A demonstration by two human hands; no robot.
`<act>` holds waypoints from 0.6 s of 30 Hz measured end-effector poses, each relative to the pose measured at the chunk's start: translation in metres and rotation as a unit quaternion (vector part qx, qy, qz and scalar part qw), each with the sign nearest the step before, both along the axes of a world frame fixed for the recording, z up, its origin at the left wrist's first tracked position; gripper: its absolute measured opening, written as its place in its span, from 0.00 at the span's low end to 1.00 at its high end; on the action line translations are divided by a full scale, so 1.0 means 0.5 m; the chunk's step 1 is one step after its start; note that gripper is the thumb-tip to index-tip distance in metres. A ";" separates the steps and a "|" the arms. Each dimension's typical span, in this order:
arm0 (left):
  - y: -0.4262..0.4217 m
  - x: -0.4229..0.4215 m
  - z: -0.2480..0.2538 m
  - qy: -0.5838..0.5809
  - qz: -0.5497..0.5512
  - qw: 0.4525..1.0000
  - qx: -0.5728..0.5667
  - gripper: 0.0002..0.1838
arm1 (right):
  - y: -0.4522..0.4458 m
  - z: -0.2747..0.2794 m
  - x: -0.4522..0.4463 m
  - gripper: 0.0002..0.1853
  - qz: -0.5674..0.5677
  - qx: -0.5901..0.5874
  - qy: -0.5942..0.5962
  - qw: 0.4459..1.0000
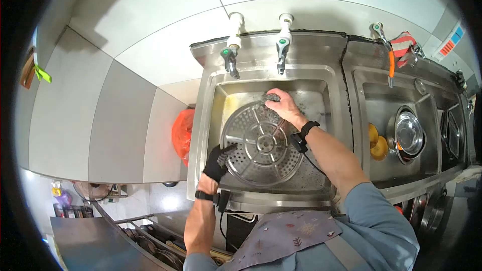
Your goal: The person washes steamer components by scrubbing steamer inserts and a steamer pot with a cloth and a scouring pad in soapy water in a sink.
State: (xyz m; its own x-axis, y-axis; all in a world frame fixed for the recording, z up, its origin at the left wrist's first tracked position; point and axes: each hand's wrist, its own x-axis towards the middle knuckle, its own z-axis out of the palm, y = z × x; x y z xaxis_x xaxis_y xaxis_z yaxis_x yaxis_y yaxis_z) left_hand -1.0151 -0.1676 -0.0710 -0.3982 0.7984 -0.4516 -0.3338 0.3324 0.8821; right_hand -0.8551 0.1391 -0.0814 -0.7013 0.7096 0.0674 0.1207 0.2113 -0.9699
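A round metal steamer plate with many holes (265, 143) lies tilted in the left steel sink (208, 120). My left hand (216, 165), in a dark glove, grips the plate's left edge, with its fingers over the rim. My bare right hand (284, 106) is closed on a dark scouring pad (271, 97) at the plate's upper edge. Foam and dark specks show on the sink floor around the plate. Two taps, one on the left (230, 60) and one in the middle (282, 52), stand behind the sink.
The right basin (401, 170) holds metal bowls (409, 133) and yellow bowls (379, 149). Above it are an orange-ended tap (391, 62) and a striped cloth (402, 46). A red bag (183, 135) hangs left of the sink. Open racks with utensils stand lower left.
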 end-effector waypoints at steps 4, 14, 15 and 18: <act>0.084 -0.017 0.080 -0.046 -0.063 0.997 -0.012 0.21 | -0.037 0.033 -0.024 0.20 0.068 0.137 0.040 0.987; 0.087 0.057 -0.018 -0.035 0.005 0.999 -0.019 0.14 | -0.041 -0.049 0.022 0.23 -0.069 0.238 -0.058 0.967; 0.084 0.061 -0.027 0.028 -0.017 0.999 -0.024 0.13 | -0.047 -0.065 0.031 0.23 -0.065 0.226 -0.087 0.968; 0.086 0.081 -0.036 0.106 -0.016 0.994 -0.032 0.13 | -0.038 -0.082 0.023 0.22 -0.090 0.171 -0.126 0.973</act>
State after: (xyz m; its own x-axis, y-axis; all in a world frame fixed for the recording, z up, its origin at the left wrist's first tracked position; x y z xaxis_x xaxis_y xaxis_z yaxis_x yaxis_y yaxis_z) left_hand -0.9743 -0.1246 -0.0891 -0.4655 0.7845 -0.4097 -0.1313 0.3966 0.9086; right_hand -0.8436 0.1202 -0.1225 -0.5929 0.7886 0.1629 0.4097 0.4696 -0.7820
